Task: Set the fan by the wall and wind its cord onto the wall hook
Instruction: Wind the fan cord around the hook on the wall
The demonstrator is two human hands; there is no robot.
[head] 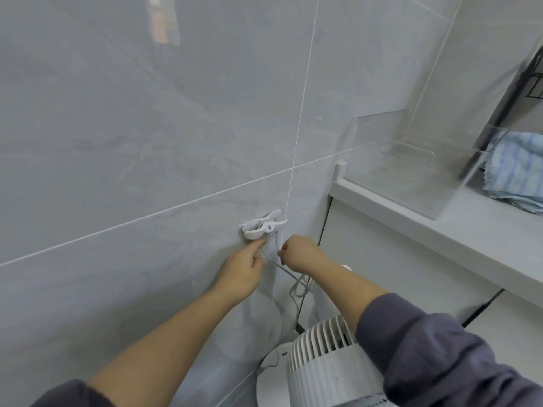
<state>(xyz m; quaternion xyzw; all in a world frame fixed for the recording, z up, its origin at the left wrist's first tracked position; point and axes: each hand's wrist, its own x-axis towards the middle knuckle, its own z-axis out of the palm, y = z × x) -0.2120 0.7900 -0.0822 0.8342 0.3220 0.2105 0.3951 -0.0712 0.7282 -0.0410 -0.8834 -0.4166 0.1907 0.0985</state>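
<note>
Head view: shows white fan (pixel 320 356) at lower right, standing on floor just beside grey tiled wall (pixel 147 127). Shows white wall hook (pixel 262 226) fixed to wall above fan, close to vertical tile joint.

Shows left hand (pixel 242 271) raised to hook, index finger extended, tip touching underside of hook, remaining fingers curled. Cannot tell whether curled fingers hold anything.

Shows right hand (pixel 302 255) just right of left hand, pinching thin cord (pixel 298 290) between thumb and fingertips directly below hook.

Shows cord hanging from hook, passing between both hands, looping beneath right wrist and running down toward fan base.

Shows white counter (pixel 411 227) at right, bearing clear plastic box (pixel 411 160), with folded blue cloth (pixel 517 171) at far right.
</note>
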